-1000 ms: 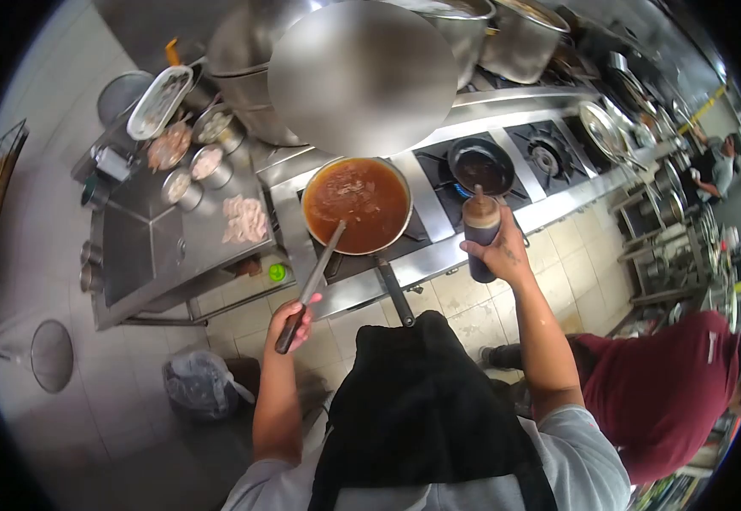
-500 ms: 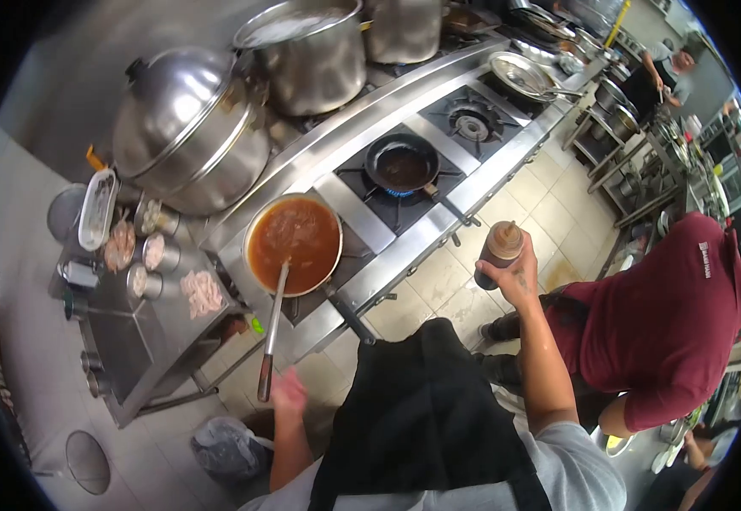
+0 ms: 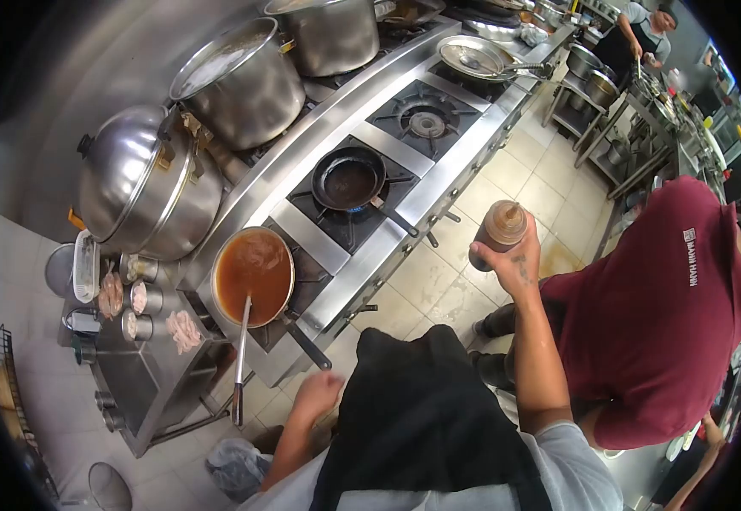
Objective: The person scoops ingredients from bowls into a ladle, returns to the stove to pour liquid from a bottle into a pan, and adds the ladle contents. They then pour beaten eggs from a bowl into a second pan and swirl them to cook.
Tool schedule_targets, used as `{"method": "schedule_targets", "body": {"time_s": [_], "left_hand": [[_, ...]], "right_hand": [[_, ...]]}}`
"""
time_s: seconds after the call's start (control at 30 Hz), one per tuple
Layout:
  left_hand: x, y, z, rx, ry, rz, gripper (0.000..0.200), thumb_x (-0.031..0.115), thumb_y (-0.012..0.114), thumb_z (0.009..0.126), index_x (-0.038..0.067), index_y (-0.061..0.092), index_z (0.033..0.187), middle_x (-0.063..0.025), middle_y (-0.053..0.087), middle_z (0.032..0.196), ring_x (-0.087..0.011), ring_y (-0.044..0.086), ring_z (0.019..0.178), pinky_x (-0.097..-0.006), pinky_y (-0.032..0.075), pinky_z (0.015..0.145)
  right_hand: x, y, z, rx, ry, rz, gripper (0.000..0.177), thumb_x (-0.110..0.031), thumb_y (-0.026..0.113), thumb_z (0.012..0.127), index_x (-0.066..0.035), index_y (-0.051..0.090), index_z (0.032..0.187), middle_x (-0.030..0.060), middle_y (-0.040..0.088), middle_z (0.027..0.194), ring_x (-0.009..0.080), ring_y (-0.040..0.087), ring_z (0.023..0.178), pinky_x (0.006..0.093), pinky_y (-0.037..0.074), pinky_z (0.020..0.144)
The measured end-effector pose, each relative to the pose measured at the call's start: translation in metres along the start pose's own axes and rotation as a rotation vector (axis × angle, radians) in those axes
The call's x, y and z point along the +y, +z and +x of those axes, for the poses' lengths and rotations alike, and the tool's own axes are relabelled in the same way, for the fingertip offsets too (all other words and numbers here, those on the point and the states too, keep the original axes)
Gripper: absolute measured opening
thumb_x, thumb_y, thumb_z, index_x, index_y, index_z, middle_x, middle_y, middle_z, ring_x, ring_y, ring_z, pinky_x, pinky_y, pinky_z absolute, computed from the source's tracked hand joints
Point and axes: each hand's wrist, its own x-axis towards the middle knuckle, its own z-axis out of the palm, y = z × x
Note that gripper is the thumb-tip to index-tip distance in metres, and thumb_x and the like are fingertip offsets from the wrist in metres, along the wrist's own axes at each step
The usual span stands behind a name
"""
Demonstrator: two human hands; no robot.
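My right hand is wrapped around a squeeze bottle, its nozzle up and brown sauce showing inside, held over the floor beside the stove. My left hand hangs beside my black apron, fingers curled, with nothing visible in them. Just above it is the black handle of a pan full of brown-red sauce. A long-handled ladle stands in that sauce, its handle leaning out over the pan's rim. On the burner to the right sits a black frying pan, with a blue flame under it.
Large steel pots and a lidded steamer line the back. Raw meat pieces and small metal containers are on the left counter. A co-worker in a maroon shirt is close on my right; another person stands farther back.
My view has turned, so the stove appears further left. My left hand has moved away from the ladle handle toward my apron. The bottle is still in my right hand.
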Motion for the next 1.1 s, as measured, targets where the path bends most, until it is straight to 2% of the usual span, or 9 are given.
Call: {"method": "schedule_targets", "body": {"time_s": [0.1,0.17,0.23,0.3,0.5,0.7,0.77,0.83,1.1], "left_hand": [[0.100,-0.012,0.043,-0.026,0.077,-0.421,0.025,0.025,0.057,0.091,0.000,0.060,0.094,-0.0050,0.060,0.065,-0.0116,0.057,0.054,-0.0263,0.046,0.053],[0.132,-0.004,0.071,-0.094,0.165,-0.492,0.026,0.026,0.059,0.090,0.000,0.060,0.096,-0.0041,0.061,0.068,-0.0099,0.058,0.058,-0.0248,0.047,0.054],[0.177,0.007,0.088,-0.213,0.267,-0.548,0.024,0.023,0.062,0.089,0.001,0.060,0.098,-0.0038,0.062,0.076,-0.0092,0.058,0.062,-0.0234,0.047,0.055],[0.201,0.011,0.100,-0.357,0.268,-0.532,0.024,0.023,0.062,0.089,0.001,0.060,0.097,-0.0040,0.062,0.075,-0.0088,0.057,0.062,-0.0232,0.047,0.055],[0.213,0.035,0.146,-0.433,0.158,-0.322,0.021,0.023,0.061,0.090,0.003,0.059,0.096,-0.0045,0.062,0.072,-0.0097,0.056,0.057,-0.0229,0.047,0.052],[0.226,0.034,0.215,-0.439,0.183,-0.293,0.022,0.023,0.062,0.088,0.003,0.061,0.096,-0.0048,0.064,0.075,-0.0102,0.059,0.060,-0.0241,0.047,0.053],[0.221,0.033,0.240,-0.189,0.485,-0.186,0.027,0.026,0.065,0.084,0.003,0.064,0.098,-0.0085,0.067,0.083,-0.0165,0.062,0.071,-0.0300,0.050,0.065],[0.229,0.022,0.244,-0.189,0.421,-0.255,0.027,0.026,0.065,0.084,0.003,0.064,0.099,-0.0094,0.067,0.086,-0.0181,0.062,0.074,-0.0313,0.049,0.068],[0.216,0.012,0.284,-0.230,0.352,-0.281,0.027,0.025,0.065,0.084,0.003,0.065,0.100,-0.0092,0.067,0.086,-0.0180,0.062,0.071,-0.0318,0.050,0.069]], "right_hand": [[0.005,-0.005,0.002,-0.020,0.038,0.122,0.071,-0.009,0.085,0.060,-0.002,0.047,0.119,0.0106,0.061,0.109,0.0205,0.060,0.099,0.0332,0.047,0.089],[-0.011,-0.015,0.000,-0.033,0.092,-0.071,0.073,-0.013,0.085,0.060,-0.002,0.046,0.120,0.0113,0.060,0.110,0.0211,0.060,0.099,0.0339,0.048,0.088],[0.005,-0.018,-0.001,-0.033,0.106,0.207,0.076,-0.020,0.086,0.060,-0.003,0.045,0.121,0.0127,0.061,0.110,0.0235,0.061,0.100,0.0350,0.048,0.088],[0.011,-0.030,0.001,0.024,0.067,-0.073,0.078,-0.025,0.086,0.060,-0.004,0.044,0.122,0.0141,0.061,0.110,0.0254,0.061,0.102,0.0360,0.048,0.088],[0.031,-0.039,0.046,0.235,0.228,0.011,0.074,-0.027,0.085,0.062,-0.006,0.044,0.120,0.0120,0.064,0.107,0.0259,0.063,0.101,0.0362,0.049,0.087],[0.063,-0.041,0.124,0.356,0.159,0.031,0.075,-0.024,0.087,0.061,-0.003,0.045,0.120,0.0118,0.064,0.107,0.0234,0.062,0.101,0.0337,0.047,0.090],[0.074,-0.045,0.149,0.441,0.101,-0.062,0.073,-0.022,0.087,0.061,-0.002,0.046,0.118,0.0123,0.061,0.105,0.0231,0.060,0.097,0.0341,0.048,0.087],[0.116,-0.056,0.170,0.399,0.136,0.063,0.067,-0.021,0.087,0.061,-0.002,0.048,0.113,0.0120,0.061,0.103,0.0225,0.060,0.094,0.0350,0.049,0.083],[0.153,-0.102,0.212,0.684,0.186,-0.212,0.061,-0.021,0.086,0.062,-0.001,0.050,0.106,0.0110,0.062,0.099,0.0211,0.061,0.091,0.0333,0.048,0.082]]}}
